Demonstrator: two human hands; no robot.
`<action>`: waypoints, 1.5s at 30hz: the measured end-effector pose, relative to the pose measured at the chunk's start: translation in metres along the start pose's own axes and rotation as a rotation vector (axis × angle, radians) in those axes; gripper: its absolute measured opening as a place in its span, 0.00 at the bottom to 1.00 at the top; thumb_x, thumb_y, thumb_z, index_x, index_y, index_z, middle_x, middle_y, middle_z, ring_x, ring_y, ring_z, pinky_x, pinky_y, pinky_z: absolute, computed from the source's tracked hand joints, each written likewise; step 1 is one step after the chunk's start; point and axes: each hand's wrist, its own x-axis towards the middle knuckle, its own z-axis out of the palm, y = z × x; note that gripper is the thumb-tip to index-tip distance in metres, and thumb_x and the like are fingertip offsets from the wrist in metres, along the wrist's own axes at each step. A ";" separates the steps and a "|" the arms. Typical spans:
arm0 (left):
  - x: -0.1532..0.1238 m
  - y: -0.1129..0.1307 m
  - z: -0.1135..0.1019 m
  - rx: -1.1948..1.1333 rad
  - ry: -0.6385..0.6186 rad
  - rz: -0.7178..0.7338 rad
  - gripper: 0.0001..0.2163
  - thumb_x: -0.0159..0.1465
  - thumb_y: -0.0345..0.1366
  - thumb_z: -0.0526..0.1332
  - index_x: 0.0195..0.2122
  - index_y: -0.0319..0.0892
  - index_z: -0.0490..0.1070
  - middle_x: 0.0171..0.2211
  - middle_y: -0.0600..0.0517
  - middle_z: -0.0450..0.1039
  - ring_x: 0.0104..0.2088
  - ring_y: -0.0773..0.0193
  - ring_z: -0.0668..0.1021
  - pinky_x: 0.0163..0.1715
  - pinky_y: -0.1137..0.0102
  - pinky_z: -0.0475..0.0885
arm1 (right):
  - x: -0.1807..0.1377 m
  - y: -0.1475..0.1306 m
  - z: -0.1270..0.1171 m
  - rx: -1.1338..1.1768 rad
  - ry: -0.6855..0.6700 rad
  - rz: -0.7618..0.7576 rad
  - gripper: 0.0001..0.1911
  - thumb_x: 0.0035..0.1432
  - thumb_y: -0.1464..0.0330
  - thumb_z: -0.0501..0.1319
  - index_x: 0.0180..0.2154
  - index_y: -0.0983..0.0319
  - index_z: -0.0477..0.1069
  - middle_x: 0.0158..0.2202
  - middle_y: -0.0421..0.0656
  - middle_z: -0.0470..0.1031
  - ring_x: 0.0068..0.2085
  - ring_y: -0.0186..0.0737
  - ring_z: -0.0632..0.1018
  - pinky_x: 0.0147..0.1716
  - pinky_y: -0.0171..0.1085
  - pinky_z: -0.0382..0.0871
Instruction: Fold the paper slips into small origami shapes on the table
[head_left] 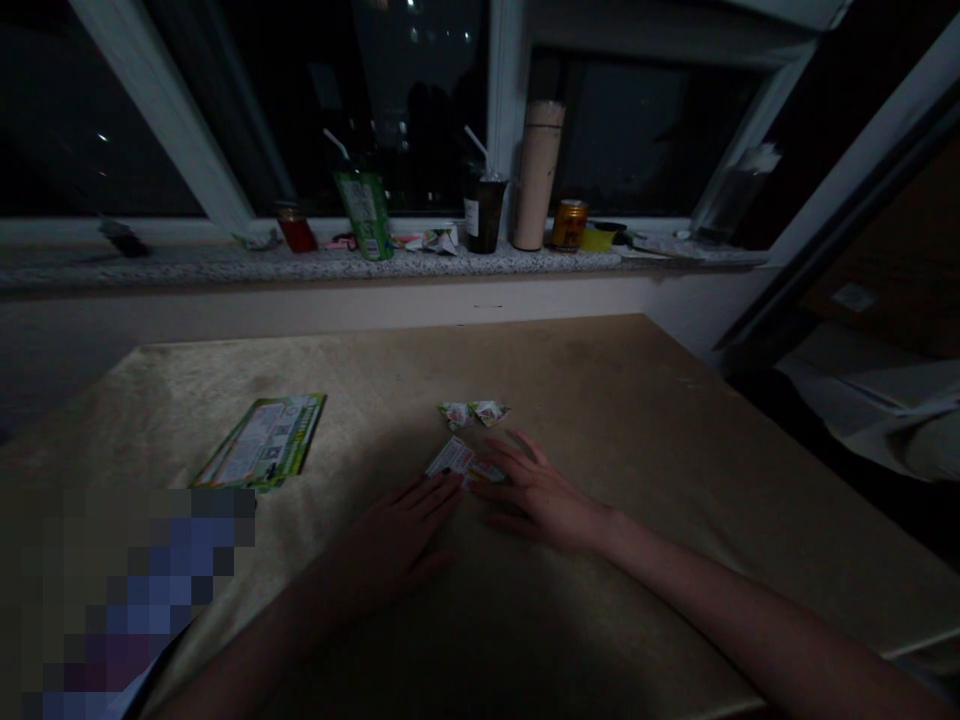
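A small folded printed paper (450,457) lies flat on the tan table covering (600,380), between my two hands. My left hand (409,520) rests flat with its fingers stretched out, the tips touching the paper's lower left part. My right hand (536,490) has its fingers apart over the paper's right side, covering some of it. Just beyond the paper stand two small folded paper triangles, a left one (455,414) and a right one (490,411), side by side.
At the left lies a stack of green and white printed leaflets (262,440). The lower left corner is pixelated. On the stone windowsill stand a green cup with a straw (365,215), a dark drink cup (484,215), a pink thermos (538,175) and an orange can (569,226).
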 end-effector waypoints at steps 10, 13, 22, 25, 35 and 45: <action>0.012 0.015 -0.001 0.116 0.014 -0.003 0.36 0.63 0.61 0.49 0.60 0.35 0.61 0.59 0.38 0.63 0.61 0.48 0.62 0.62 0.55 0.47 | 0.011 -0.013 0.004 -0.118 0.003 -0.081 0.25 0.62 0.58 0.56 0.56 0.66 0.65 0.58 0.55 0.65 0.64 0.51 0.57 0.65 0.56 0.35; 0.013 0.014 0.000 0.087 0.007 -0.010 0.36 0.63 0.61 0.47 0.60 0.36 0.61 0.58 0.38 0.64 0.60 0.48 0.63 0.61 0.54 0.49 | 0.011 -0.010 0.003 -0.087 0.019 -0.070 0.21 0.63 0.61 0.55 0.55 0.63 0.67 0.58 0.53 0.65 0.63 0.50 0.58 0.64 0.57 0.36; 0.010 -0.004 0.003 0.030 -0.033 0.018 0.34 0.64 0.61 0.46 0.63 0.42 0.56 0.61 0.43 0.60 0.60 0.51 0.63 0.60 0.58 0.51 | 0.001 0.007 0.002 0.027 -0.040 -0.005 0.21 0.64 0.61 0.55 0.58 0.53 0.64 0.67 0.46 0.46 0.67 0.52 0.48 0.63 0.60 0.36; 0.011 -0.005 0.002 0.021 -0.022 0.025 0.33 0.65 0.60 0.47 0.63 0.44 0.56 0.62 0.44 0.60 0.61 0.52 0.62 0.60 0.58 0.51 | 0.001 0.007 0.001 0.035 -0.061 0.006 0.22 0.64 0.61 0.55 0.59 0.52 0.62 0.68 0.45 0.43 0.67 0.52 0.46 0.63 0.59 0.35; 0.010 0.000 0.001 0.024 -0.007 -0.011 0.28 0.67 0.54 0.48 0.64 0.45 0.54 0.62 0.48 0.59 0.61 0.54 0.63 0.59 0.57 0.53 | -0.003 0.024 -0.003 0.071 -0.096 0.008 0.19 0.64 0.60 0.55 0.56 0.48 0.65 0.67 0.44 0.49 0.67 0.51 0.44 0.61 0.61 0.33; 0.010 0.001 -0.001 0.021 0.018 0.006 0.27 0.68 0.52 0.49 0.64 0.45 0.54 0.62 0.47 0.59 0.60 0.55 0.64 0.60 0.56 0.50 | -0.002 0.026 -0.005 0.090 -0.097 0.015 0.17 0.64 0.60 0.55 0.54 0.48 0.67 0.66 0.41 0.53 0.67 0.50 0.44 0.62 0.60 0.32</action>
